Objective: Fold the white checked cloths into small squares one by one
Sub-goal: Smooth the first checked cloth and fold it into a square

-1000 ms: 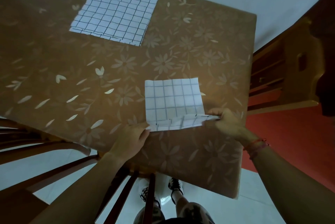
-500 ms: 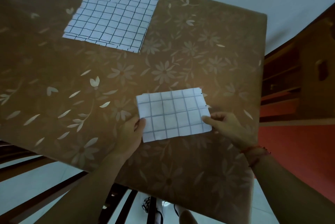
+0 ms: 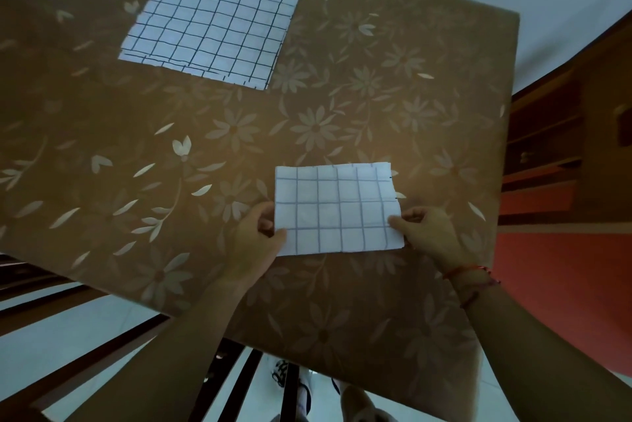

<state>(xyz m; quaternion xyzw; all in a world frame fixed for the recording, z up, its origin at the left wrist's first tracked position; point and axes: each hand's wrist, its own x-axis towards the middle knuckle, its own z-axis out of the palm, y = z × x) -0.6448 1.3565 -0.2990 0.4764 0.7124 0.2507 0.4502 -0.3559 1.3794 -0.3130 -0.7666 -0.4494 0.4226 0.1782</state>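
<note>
A folded white checked cloth (image 3: 337,209) lies flat as a small rectangle on the brown flowered table (image 3: 393,96). My left hand (image 3: 254,243) pinches its left edge near the lower corner. My right hand (image 3: 427,233) pinches the right edge near the lower corner. A larger stack of white checked cloths (image 3: 219,11) lies flat at the far side of the table, away from both hands.
Dark wooden chair slats (image 3: 239,384) stand below the table's near edge, with feet in shoes visible on the pale floor. A wooden cabinet (image 3: 561,154) and a red floor area (image 3: 564,284) lie to the right of the table.
The near edge of the small cloth was lifted and folded over away from me, making it a narrower rectangle. Both hands moved up with it and now pinch its side edges.
</note>
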